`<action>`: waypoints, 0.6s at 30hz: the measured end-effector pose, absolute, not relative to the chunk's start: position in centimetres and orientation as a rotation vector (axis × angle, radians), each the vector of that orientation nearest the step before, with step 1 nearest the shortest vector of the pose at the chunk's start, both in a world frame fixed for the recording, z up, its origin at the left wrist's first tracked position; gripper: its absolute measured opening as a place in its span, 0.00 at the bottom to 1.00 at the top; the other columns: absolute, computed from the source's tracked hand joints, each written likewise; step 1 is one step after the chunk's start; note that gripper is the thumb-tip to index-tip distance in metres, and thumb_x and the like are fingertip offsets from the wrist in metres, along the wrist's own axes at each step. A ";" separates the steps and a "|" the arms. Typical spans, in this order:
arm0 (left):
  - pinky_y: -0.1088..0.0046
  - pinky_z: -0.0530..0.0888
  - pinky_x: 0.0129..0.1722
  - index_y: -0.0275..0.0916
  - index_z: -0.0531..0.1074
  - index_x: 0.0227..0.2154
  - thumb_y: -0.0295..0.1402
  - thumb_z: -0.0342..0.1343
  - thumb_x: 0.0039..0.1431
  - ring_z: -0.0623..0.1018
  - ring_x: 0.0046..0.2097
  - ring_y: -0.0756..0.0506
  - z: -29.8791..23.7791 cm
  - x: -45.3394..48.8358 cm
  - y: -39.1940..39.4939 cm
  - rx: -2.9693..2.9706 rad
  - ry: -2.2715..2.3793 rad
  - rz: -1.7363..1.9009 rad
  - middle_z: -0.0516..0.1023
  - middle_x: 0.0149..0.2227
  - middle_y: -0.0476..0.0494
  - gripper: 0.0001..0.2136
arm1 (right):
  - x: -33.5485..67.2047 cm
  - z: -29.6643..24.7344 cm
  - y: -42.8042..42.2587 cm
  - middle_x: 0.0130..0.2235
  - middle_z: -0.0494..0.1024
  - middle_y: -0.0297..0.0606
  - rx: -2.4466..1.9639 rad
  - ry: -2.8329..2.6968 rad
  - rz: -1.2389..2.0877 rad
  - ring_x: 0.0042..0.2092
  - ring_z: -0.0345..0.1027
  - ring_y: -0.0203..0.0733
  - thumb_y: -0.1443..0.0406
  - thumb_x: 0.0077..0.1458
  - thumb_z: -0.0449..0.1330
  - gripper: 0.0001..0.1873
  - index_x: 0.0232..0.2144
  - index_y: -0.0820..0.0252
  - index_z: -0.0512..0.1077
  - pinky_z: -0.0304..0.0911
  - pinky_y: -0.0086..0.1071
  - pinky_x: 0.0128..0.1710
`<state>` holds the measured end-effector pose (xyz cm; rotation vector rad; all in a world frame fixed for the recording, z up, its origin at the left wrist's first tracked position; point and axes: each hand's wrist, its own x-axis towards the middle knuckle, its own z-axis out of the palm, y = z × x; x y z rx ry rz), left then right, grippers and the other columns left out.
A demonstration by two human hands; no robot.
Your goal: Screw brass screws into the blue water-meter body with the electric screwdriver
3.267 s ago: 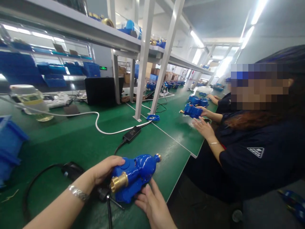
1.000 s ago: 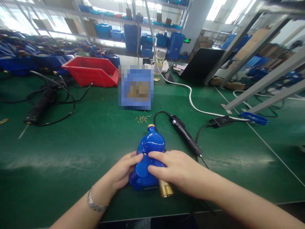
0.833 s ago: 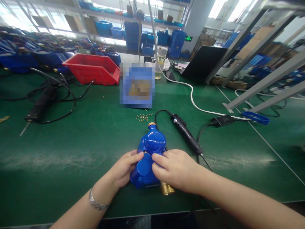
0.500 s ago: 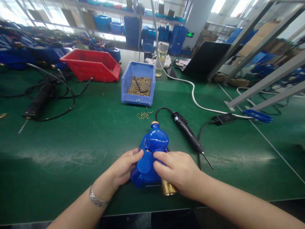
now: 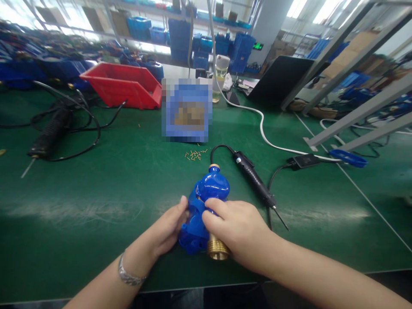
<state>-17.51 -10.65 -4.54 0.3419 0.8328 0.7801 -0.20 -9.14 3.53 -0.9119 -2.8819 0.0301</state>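
A blue water meter [image 5: 197, 221] with a brass threaded pipe end [image 5: 218, 250] is tilted between my hands, low above the front of the table. My right hand [image 5: 236, 225] closes over its right side, thumb and forefinger on the blue body near the brass end. Along the meter's left side lies my left hand [image 5: 170, 225], its thumb pointing up at the edge and its other fingers partly hidden by the meter. Beyond the meter, several small brass screws [image 5: 194, 155] are scattered on the table. To the right lies a black electric screwdriver [image 5: 255, 179].
A blue bin [image 5: 187, 133], pixelated here, stands behind the screws. At its left is a red bin [image 5: 128, 92]. Another black power screwdriver [image 5: 51, 133] lies far left among cables. A white cable [image 5: 262, 128] crosses the green table [image 5: 96, 184] toward a metal frame [image 5: 347, 107].
The meter has turned between my hands, swinging its brass end left so the opening shows. My left thumb has come off its top to the side edge.
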 end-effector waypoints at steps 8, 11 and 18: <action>0.73 0.73 0.36 0.34 0.76 0.36 0.34 0.67 0.41 0.78 0.34 0.44 -3.5 -19.2 -9.8 0.380 0.867 0.820 0.80 0.31 0.43 0.17 | -1.2 4.7 -6.6 0.49 0.70 0.41 -0.921 -2.703 0.634 0.38 0.70 0.39 0.76 0.53 0.51 0.20 0.48 0.59 0.66 0.65 0.32 0.36; 0.69 0.75 0.38 0.32 0.76 0.37 0.35 0.66 0.42 0.79 0.33 0.42 -3.5 -20.4 -9.4 0.359 0.906 0.839 0.80 0.30 0.41 0.18 | -0.7 3.6 -1.2 0.44 0.73 0.39 -1.327 -2.313 0.748 0.36 0.70 0.34 0.80 0.50 0.49 0.23 0.46 0.60 0.68 0.66 0.29 0.39; 0.67 0.76 0.39 0.33 0.76 0.33 0.35 0.66 0.44 0.80 0.34 0.42 -4.6 -22.1 -9.0 0.235 0.938 0.926 0.81 0.32 0.39 0.14 | -3.5 -3.1 8.1 0.30 0.76 0.44 -1.683 -2.333 0.709 0.37 0.71 0.46 0.75 0.48 0.59 0.07 0.22 0.64 0.71 0.64 0.36 0.40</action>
